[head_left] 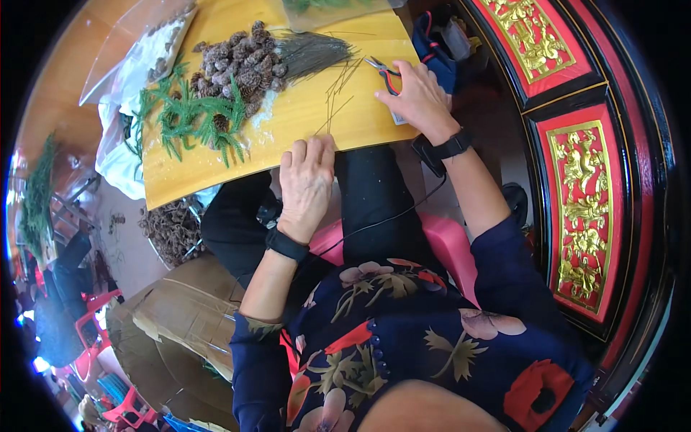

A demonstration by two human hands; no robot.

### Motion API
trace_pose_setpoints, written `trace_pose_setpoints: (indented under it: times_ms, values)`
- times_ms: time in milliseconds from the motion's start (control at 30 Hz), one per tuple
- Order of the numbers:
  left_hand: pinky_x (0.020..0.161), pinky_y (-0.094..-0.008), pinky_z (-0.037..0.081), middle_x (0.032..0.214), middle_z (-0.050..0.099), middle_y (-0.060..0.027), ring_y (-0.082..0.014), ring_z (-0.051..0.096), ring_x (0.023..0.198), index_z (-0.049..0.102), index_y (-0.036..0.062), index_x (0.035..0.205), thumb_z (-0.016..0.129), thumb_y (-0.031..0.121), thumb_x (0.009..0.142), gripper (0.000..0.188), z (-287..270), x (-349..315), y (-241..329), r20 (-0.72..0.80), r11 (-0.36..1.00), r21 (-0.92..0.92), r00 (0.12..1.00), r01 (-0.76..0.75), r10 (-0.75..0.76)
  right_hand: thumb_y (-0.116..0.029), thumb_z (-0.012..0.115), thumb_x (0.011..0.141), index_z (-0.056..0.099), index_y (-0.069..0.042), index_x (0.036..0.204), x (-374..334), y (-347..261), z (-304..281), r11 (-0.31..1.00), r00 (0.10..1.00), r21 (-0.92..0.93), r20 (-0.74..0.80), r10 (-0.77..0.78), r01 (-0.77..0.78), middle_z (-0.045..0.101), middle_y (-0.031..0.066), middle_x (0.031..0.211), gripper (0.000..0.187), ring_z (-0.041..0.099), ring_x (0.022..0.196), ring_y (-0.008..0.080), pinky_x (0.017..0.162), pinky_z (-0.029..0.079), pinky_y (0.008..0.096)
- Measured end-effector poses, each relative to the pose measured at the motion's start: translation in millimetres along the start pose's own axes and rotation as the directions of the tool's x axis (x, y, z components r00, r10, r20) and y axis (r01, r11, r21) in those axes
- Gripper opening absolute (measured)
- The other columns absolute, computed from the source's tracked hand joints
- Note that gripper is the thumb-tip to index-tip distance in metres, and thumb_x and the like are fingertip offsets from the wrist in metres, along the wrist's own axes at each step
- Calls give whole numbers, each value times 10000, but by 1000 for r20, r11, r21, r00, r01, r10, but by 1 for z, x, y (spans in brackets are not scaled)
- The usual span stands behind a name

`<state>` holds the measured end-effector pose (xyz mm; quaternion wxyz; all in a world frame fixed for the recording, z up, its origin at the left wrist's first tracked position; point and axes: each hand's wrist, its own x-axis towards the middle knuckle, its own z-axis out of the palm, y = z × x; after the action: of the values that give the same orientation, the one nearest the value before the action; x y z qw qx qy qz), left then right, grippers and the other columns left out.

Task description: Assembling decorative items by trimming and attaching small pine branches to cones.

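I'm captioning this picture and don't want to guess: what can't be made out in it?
- Head view, left hand: fingertips curled from sight; any grip on the thin strands is hidden.
- Head view, pliers: handles partly covered by the right hand; grip unclear.
- Head view, clear container with greenery: cut off by the upper edge.
- Head view, far greenery: blurred near the left rim.
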<state>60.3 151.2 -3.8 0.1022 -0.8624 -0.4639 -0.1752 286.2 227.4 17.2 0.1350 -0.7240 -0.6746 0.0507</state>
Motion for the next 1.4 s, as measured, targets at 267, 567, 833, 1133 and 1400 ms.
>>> trace_pose_setpoints:
  times_ms: [267, 567, 833, 1133, 1400]
  values:
    - [643, -307, 401, 826, 532, -32, -174, 529, 759, 619, 63, 1012, 580, 94, 724, 292, 3, -16, -15, -86, 996, -93, 996, 11, -19, -446, 681, 747, 504, -100, 1235, 11, -3, 14, 996, 995, -56, -70, -74, 70, 510, 163, 1137, 624, 482, 1055, 354, 857, 413, 458]
    - [556, -283, 464, 753, 664, -54, -146, 604, 604, 678, 50, 805, 672, 37, 764, 44, -6, -7, -33, -65, 654, -650, 830, 386, -554, -347, 700, 770, 558, -108, 1169, -12, -31, 4, 944, 864, -9, -400, -307, 331, 514, 141, 1105, 486, 478, 1064, 318, 880, 368, 437]
    - [583, -182, 415, 809, 685, -32, -64, 592, 642, 681, 7, 869, 674, 102, 841, 100, -11, 3, -58, 387, -140, -906, 643, 401, -661, -190, 699, 772, 620, -75, 1043, -32, -65, 14, 861, 865, 273, -400, -304, 429, 557, 114, 1028, 304, 528, 999, 285, 829, 413, 380]
    - [572, -175, 421, 819, 687, -61, -77, 604, 633, 645, 7, 909, 642, 107, 866, 109, -13, 16, -57, 432, -227, -894, 608, 386, -666, -109, 654, 789, 650, -35, 893, -25, -94, 21, 724, 856, 456, -288, -429, 517, 618, 108, 815, 127, 571, 826, 287, 755, 454, 360]
    - [563, -183, 428, 813, 685, -70, -82, 608, 616, 629, 5, 942, 609, 84, 878, 104, -9, 31, -61, 383, -240, -920, 575, 311, -723, -98, 590, 849, 630, -6, 869, -22, -87, 6, 819, 905, 397, -276, -325, 415, 660, 121, 807, 102, 613, 741, 289, 675, 479, 367]
